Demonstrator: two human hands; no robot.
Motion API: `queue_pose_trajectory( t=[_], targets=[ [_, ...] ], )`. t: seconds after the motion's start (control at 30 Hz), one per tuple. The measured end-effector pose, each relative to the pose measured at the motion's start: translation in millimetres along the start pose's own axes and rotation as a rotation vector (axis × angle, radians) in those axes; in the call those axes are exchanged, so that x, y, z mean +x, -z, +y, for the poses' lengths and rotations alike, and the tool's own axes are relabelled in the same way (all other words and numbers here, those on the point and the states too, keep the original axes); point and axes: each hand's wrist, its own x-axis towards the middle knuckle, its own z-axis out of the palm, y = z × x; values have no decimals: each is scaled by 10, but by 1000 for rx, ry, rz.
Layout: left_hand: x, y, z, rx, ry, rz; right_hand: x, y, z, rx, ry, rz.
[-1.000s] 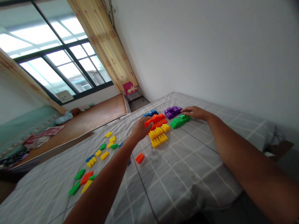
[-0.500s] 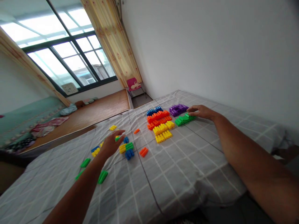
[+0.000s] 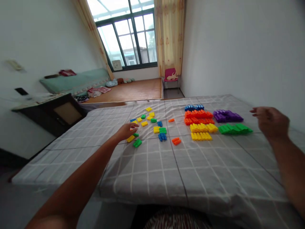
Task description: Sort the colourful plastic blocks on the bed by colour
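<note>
My left hand (image 3: 128,131) hovers at the scattered small pieces, its fingers bent over a yellow piece (image 3: 130,138) and a green one; whether it touches them I cannot tell. My right hand (image 3: 271,120) is raised to the right of the sorted rows, fingers curled, and what it holds, if anything, is hidden. Beside it lie a green row (image 3: 234,129) and a purple pile (image 3: 227,116). Orange rows (image 3: 199,117), yellow rows (image 3: 202,132) and a blue row (image 3: 194,107) sit further left. Loose blue pieces (image 3: 162,136) and orange pieces (image 3: 176,141) lie mid-cloth.
A grey checked cloth (image 3: 147,171) covers the bed or table under the pieces. Behind it are a low wooden platform (image 3: 140,90), a pink chair (image 3: 170,73) and a window. A dark cabinet (image 3: 69,111) stands at left, a white wall at right.
The view has turned left and levelled. My right hand has moved off the green row to the right and its fingers have curled. My left hand has shifted left, nearer the leftmost loose pieces.
</note>
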Motion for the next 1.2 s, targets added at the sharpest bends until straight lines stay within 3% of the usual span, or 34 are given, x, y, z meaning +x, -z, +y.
queue_pose_trajectory(
  t=[0.07,0.1,0.27,0.37,0.43,0.5,0.6,0.7,0.87,1.07,1.2],
  targets=[
    [63,-54,13,28,-60,-7,25,-76,-465,99,68,-3],
    [131,-86,46,41,-103,3,29,-150,-727,125,128,-76],
    [631,-357,339,108,-365,98,-183,-821,-2028,182,529,-677],
    [813,-566,432,169,-462,72,-420,-1269,-2578,-20,532,-791],
    [837,-666,409,185,-463,64,-525,-1506,-2795,-169,470,-803],
    [815,-705,344,167,-410,93,-550,-1677,-2896,-238,426,-821],
    [770,-654,253,78,-235,139,-452,-1829,-2880,-164,403,-904],
    [758,-548,219,-27,-111,85,-303,-1896,-2779,-57,417,-956],
    [739,-501,199,62,-130,1,-234,-1924,-2699,16,498,-955],
    [672,-511,172,170,-133,60,-350,-1920,-2669,109,543,-938],
    [623,-474,317,152,-270,52,-441,-1944,-2631,194,576,-765]
  ],
)
